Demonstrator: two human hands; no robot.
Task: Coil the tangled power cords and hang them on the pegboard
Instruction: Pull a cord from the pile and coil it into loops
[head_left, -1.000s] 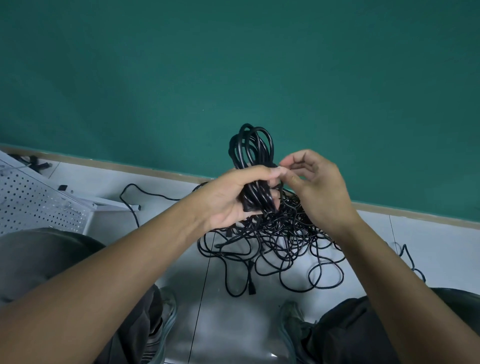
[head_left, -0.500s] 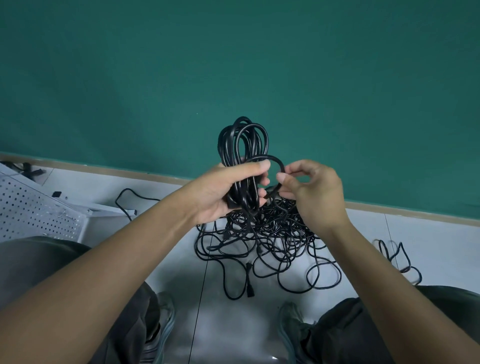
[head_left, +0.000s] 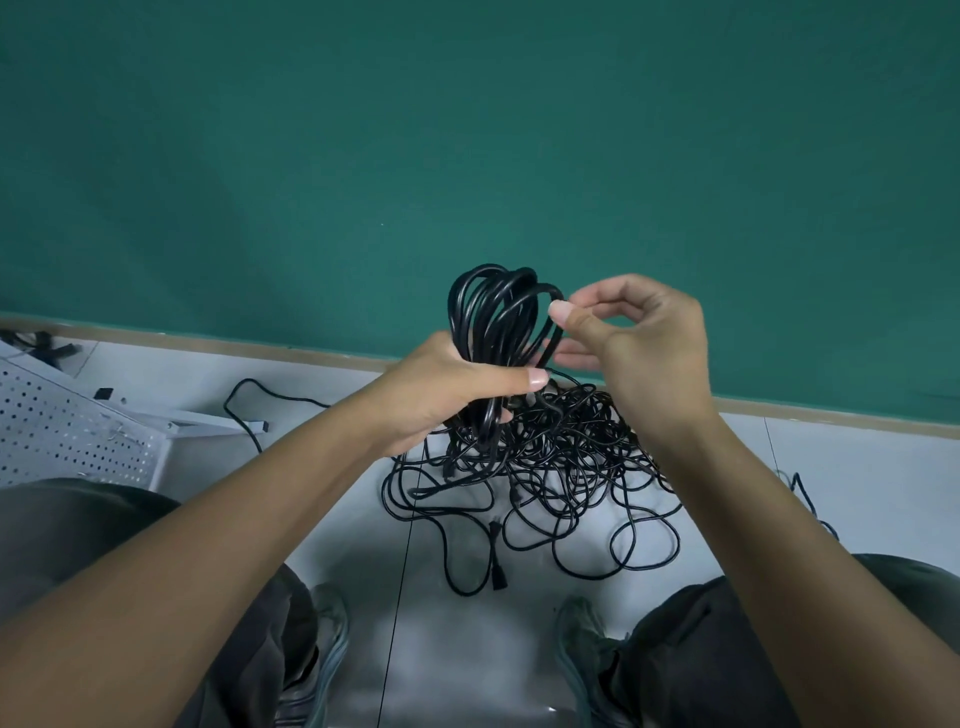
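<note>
Above the left hand (head_left: 441, 389), a bundle of black loops (head_left: 496, 312) stood upright, the hand's fingers and thumb wrapped tightly round its lower part. Just beside the top of that bundle, the right hand (head_left: 649, 353) pinched the outermost loop between thumb and forefinger, its other fingers curled loosely. Below both hands the rest of the cords (head_left: 561, 467) lay in a loose tangle on the pale floor (head_left: 857, 483), with two plug ends (head_left: 493, 561) trailing toward the shoes (head_left: 582, 634). Well off to the left of the grip stood the white pegboard (head_left: 57, 426), with one stray cord (head_left: 254, 395) running near its base.

By my judgement the job was at an early stage: one cord was partly coiled, most of the pile was unsorted, and nothing I could see hung on the pegboard.
</note>
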